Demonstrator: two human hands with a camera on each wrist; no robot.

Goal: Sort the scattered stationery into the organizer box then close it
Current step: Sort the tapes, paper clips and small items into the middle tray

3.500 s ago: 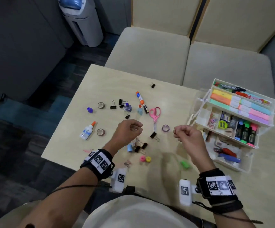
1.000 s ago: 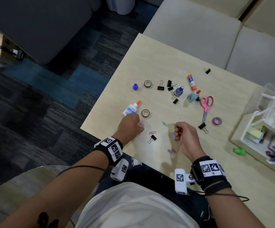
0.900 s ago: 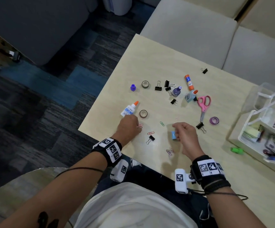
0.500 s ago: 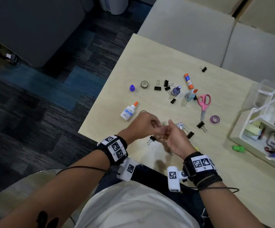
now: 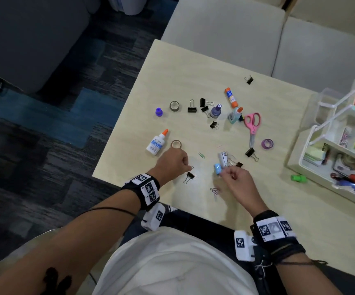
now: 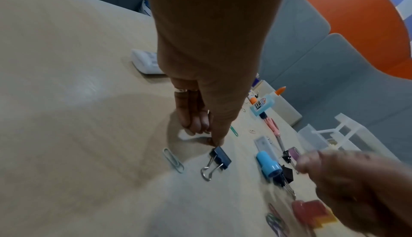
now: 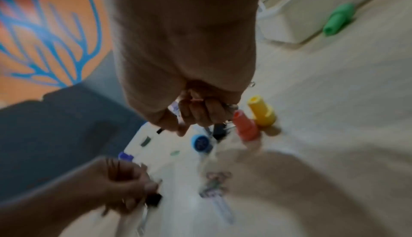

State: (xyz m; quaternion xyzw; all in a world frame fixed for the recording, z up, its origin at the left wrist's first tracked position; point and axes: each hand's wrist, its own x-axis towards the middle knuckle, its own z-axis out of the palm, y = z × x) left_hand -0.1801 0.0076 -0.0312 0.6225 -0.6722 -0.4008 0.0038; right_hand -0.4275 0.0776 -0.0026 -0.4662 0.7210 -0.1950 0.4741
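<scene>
2 hands low-centre of head view. Left hand (image 5: 173, 165) pinches a paper clip off the table (image 5: 193, 67), beside a black binder clip (image 5: 190, 176). Right hand (image 5: 237, 184) curled; contents unclear. Clips: light, stiff, slippery; lift by wire loops. Organizer box (image 5: 312, 150) open, right edge.
</scene>
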